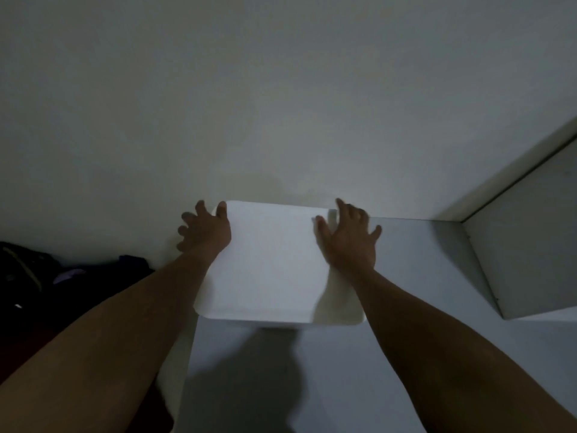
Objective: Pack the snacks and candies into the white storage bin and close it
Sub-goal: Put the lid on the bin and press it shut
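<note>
The white storage bin (274,264) stands on a white surface against the wall, with its flat white lid on top. No snacks or candies show; the lid hides the inside. My left hand (204,228) is at the bin's far left corner, thumb on the lid and fingers spread past the edge. My right hand (348,235) lies flat on the lid near the far right corner, fingers spread. Neither hand holds anything.
The white tabletop (406,276) runs out to the right of the bin. A white box-like panel (530,245) stands at the right. Dark clothes or bags (46,276) lie low at the left. A plain wall (281,104) rises right behind the bin.
</note>
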Action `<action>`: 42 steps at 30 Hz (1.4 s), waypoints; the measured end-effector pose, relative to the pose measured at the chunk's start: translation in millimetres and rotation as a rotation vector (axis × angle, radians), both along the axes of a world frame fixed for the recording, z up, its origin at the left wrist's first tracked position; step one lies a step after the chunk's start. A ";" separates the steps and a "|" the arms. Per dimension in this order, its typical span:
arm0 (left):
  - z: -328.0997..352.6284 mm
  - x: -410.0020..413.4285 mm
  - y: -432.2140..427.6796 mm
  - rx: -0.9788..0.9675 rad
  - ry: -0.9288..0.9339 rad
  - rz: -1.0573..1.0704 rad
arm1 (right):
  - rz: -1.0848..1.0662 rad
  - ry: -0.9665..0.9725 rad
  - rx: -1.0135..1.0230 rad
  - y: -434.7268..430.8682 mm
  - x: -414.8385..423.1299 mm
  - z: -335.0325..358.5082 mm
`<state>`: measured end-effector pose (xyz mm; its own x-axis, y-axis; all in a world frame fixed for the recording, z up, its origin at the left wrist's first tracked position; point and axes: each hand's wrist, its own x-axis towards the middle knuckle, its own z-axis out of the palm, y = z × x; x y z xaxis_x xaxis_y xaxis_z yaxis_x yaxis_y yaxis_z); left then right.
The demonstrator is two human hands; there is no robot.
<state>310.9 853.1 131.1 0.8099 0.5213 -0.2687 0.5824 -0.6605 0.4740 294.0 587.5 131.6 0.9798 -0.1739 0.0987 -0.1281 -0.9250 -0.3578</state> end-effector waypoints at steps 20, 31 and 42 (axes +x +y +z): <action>-12.3 72.8 14.0 -0.015 0.093 -0.319 | 0.115 0.024 -0.006 2.8 6.0 -3.2; 0.4 48.9 5.0 0.110 -0.289 -0.390 | 0.085 0.038 -0.026 0.3 8.5 -8.1; -14.9 -100.7 -17.0 0.364 -0.178 -0.807 | 0.208 -0.132 -0.169 4.6 -8.4 7.1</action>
